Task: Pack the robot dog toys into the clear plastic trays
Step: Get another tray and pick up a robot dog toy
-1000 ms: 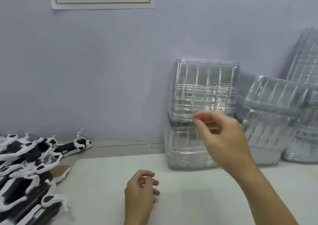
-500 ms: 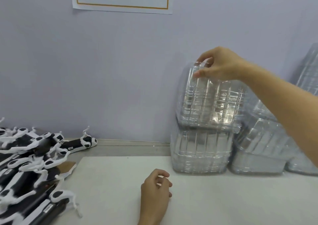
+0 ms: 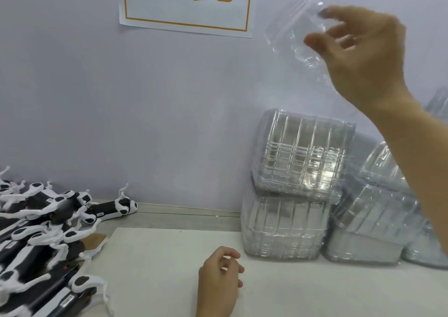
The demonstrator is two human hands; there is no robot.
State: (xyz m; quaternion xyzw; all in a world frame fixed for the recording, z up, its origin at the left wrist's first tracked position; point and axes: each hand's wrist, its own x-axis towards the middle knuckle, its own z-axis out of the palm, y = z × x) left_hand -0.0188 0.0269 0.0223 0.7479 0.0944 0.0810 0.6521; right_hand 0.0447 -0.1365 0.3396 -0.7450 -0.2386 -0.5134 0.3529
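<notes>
My right hand (image 3: 361, 50) is raised high on the right and grips one clear plastic tray (image 3: 289, 34), held in the air in front of the wall, well above the tray stacks. Below it stand nested stacks of clear trays (image 3: 300, 161), one tilted on top of another (image 3: 283, 229). My left hand (image 3: 219, 280) rests on the white table mat with its fingers loosely curled, holding nothing. A pile of black-and-white robot dog toys (image 3: 41, 234) lies at the left edge.
More tray stacks (image 3: 368, 222) lean against the wall at the right. A white mat (image 3: 155, 268) covers the table in front of me. One toy dog (image 3: 114, 208) lies apart near the wall. A paper sign (image 3: 186, 3) hangs on the wall above.
My right hand took hold of the top tray on the stack and lifted it up and to the right. The left hand stayed on the mat.
</notes>
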